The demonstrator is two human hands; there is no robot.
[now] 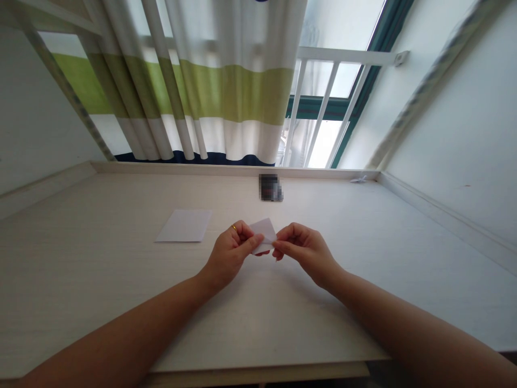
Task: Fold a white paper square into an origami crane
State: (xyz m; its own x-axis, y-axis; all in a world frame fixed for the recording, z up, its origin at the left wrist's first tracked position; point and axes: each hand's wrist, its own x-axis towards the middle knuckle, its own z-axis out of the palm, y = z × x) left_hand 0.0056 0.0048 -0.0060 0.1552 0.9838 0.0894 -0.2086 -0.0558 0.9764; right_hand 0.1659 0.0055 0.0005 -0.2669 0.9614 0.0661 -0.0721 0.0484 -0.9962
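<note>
A small piece of folded white paper (264,228) is held up between both hands, above the middle of the pale table. My left hand (232,248), with a gold ring on one finger, pinches it from the left, the thumb lying across its face and fingertips showing below. On the other side, my right hand (305,248) grips the paper's right corner between thumb and finger. The fingers hide part of the folds. A flat stack or sheet of white paper (184,226) lies on the table, left of and beyond my left hand.
Past the hands, a dark pixelated object (270,187) lies near the raised back edge of the table (226,170). A small whitish item (358,179) sits at the back right corner. Behind are a striped curtain (238,91), white railing (347,55) and window.
</note>
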